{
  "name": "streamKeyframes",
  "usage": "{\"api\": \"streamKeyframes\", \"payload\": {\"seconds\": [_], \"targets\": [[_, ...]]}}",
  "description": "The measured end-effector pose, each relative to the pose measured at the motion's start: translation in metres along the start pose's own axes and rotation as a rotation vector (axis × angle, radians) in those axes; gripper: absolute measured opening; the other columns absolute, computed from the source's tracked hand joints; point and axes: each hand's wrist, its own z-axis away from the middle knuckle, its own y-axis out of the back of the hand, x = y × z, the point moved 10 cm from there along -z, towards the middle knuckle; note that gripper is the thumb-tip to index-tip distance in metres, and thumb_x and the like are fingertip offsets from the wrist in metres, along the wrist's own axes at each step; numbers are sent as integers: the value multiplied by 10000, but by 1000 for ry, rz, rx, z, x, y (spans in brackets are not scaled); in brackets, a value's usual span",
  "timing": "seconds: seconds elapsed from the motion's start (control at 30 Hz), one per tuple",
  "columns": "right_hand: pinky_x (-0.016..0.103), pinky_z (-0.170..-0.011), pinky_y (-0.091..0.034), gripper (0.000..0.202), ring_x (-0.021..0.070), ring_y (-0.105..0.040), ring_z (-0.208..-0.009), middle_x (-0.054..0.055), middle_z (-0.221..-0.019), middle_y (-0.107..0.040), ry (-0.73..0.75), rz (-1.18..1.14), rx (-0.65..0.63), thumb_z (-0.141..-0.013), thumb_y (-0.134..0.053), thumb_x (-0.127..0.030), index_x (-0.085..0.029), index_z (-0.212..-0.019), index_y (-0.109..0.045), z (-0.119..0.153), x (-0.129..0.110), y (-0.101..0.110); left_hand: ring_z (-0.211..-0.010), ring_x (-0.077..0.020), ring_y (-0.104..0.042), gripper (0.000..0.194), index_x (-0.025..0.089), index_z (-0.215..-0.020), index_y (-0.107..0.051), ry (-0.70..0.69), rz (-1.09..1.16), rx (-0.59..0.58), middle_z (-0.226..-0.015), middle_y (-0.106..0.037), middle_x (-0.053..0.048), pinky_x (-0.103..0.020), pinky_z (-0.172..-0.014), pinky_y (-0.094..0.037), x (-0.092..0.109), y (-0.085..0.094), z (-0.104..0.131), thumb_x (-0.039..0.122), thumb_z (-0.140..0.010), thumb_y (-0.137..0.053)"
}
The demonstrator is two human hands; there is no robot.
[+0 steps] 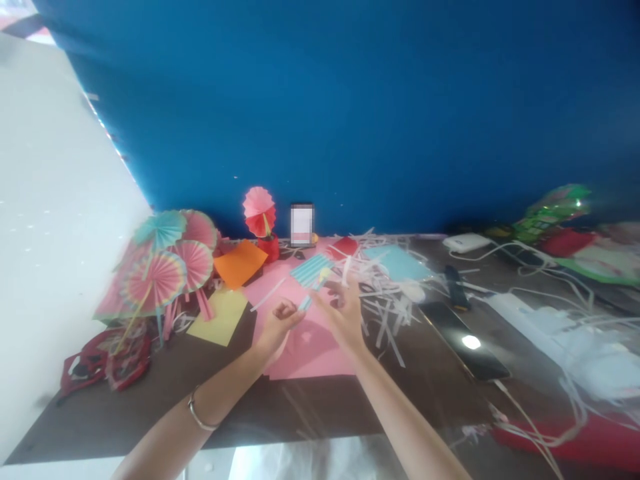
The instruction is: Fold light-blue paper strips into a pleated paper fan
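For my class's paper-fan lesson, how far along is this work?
Looks done: round fans at the left.
In hand: a small blue piece between the left hand and right hand; blur hides the grip. Blue pleated paper lies just beyond.
Seemingly left: that paper isn't a round fan yet. The orange sheet and yellow sheet lie unpleated, perhaps for later.

At least four round paper fans [154, 277], one red pot [269, 249], one orange sheet [241, 263], one yellow sheet [220, 318], one pleated blue paper [310, 268], one phone [450, 328] lying flat, one bangle [197, 414], white paper strips [391, 319] too many to count from where I stand
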Motion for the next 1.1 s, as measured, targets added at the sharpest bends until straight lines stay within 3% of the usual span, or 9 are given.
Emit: {"api": "streamKeyframes", "payload": {"seconds": [0.23, 0.43, 0.6, 0.73, 0.93, 1.1], "targets": [[278, -594, -458, 300, 145, -535, -711, 50, -884, -584, -78, -93, -33, -672, -635, -464, -197, -809, -626, -5, -1, 7, -708, -120, -567, 297, 159, -657, -488, 32, -62, -161, -696, -567, 9, -240, -653, -407, -5, -12, 1, 250, -590, -763], [254, -521, -448, 323, 159, -549, -686, 23, -732, -592, -71, -121, -47, -662, -632, -489, -200, -806, -612, -12, 0, 10, -747, -130, -587, 369, 174, -644, -416, 103, 60, -263, -715, -558, 16, -300, -784, -432, -8, -22, 5, 281, -593, -765], [255, -515, -450, 320, 159, -556, -675, 27, -716, -594, -70, -124, -52, -649, -641, -496, -196, -760, -642, -16, 1, 11, -733, -120, -575, 350, 168, -627, -441, 147, 70, -307, -711, -545, 19, -276, -739, -436, -14, -24, 7, 234, -572, -780], [250, -517, -450, 299, 156, -560, -691, 37, -789, -605, -75, -135, -75, -656, -641, -480, -197, -752, -662, -18, 4, 10, -651, -94, -550, 296, 147, -589, -497, 147, 36, -361, -720, -567, 8, -235, -618, -432, -18, -26, 7, 203, -558, -785], [229, -512, -429, 234, 142, -561, -745, 58, -1115, -571, -25, -156, -157, -698, -632, -424, -192, -678, -654, -18, 3, 5, -665, -118, -568, 215, 134, -531, -590, 98, -156, -402, -695, -591, -20, -251, -622, -455, -16, -30, 10, 220, -547, -787], [250, -543, -443, 223, 160, -567, -767, 63, -1076, -597, -23, -154, -182, -694, -634, -420, -199, -682, -654, -17, 2, 6, -650, -131, -572, 162, 151, -579, -658, -8, -359, -410, -681, -608, -39, -266, -630, -459, -5, -34, 14, 274, -588, -763]]}}
